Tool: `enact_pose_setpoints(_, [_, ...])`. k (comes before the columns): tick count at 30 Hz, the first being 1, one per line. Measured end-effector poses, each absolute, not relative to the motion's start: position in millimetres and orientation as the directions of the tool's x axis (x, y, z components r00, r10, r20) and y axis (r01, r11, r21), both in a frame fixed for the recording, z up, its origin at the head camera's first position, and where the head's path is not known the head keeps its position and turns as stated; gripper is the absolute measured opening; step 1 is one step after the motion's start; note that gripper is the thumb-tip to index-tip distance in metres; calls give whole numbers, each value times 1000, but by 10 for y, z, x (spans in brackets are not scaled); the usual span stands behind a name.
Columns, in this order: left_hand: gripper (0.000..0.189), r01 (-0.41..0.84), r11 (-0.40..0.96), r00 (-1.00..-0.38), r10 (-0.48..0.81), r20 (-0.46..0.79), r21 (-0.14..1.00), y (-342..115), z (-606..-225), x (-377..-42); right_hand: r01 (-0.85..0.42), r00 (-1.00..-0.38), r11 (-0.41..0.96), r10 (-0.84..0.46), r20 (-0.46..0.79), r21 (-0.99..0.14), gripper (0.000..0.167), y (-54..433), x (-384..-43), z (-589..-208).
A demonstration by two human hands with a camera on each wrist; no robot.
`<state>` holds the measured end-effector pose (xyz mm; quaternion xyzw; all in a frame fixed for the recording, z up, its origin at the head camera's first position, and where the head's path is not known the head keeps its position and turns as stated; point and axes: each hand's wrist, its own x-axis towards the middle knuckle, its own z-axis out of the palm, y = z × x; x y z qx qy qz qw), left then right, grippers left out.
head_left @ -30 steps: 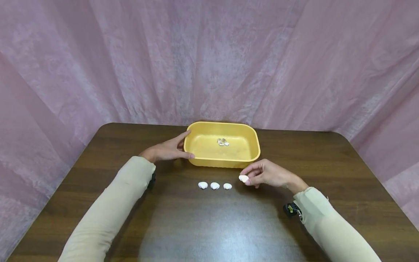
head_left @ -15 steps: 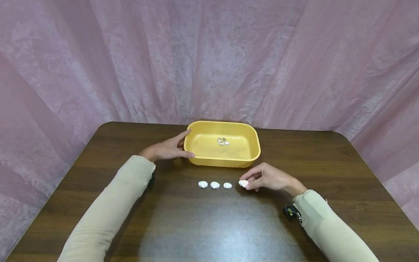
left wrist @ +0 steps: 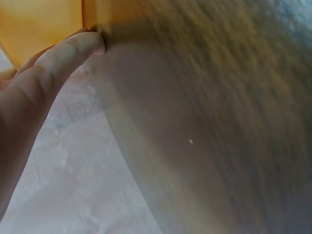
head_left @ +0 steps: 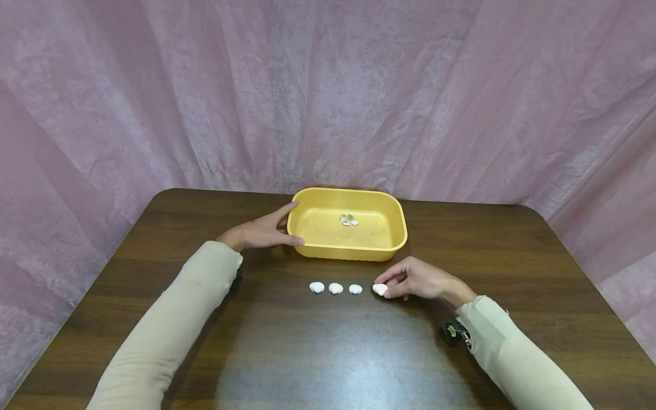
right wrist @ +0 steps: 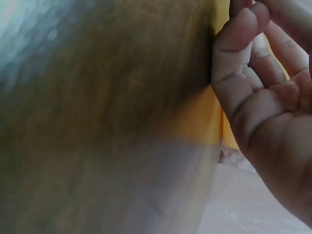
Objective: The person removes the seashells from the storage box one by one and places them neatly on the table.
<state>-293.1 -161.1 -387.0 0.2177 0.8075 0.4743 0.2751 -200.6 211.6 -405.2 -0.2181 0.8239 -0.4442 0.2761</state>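
Note:
My right hand (head_left: 422, 279) pinches a white ribbed seashell (head_left: 380, 289) between thumb and fingertips, low at the tabletop. Three similar shells, the nearest of them a small white shell (head_left: 355, 289), lie in a row to its left. In the right wrist view the fingers are bent and the pinched shell is hidden. My left hand (head_left: 261, 232) spans the left end of a yellow plastic tub (head_left: 348, 253), thumb and forefinger spread and fairly straight against its rim. Several small pale and brownish shells (head_left: 349, 220) lie on the tub's floor.
The dark wooden table (head_left: 318, 347) carries everything. A pink curtain (head_left: 328, 97) hangs close behind its back edge and the tub. Bright glare lies on the front middle of the wood.
My right hand has come down slightly towards the front with its shell, which is now level with the row. The left hand stays at the tub.

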Motion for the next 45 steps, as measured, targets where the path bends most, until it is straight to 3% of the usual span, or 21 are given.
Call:
enact_pose_setpoints(21, [109,82,450,-752,613,-241,889,-1621,-3846,-2920,-296,-755,608,-622,-210,-736,25,1965,-2010,-4012])
enact_pose_setpoints(45, [109,75,460,-753,608,-252,885,-1619,-3844,-2902,-290,-755,606,-621,-212,-741,25,1965,-1997,-4023])
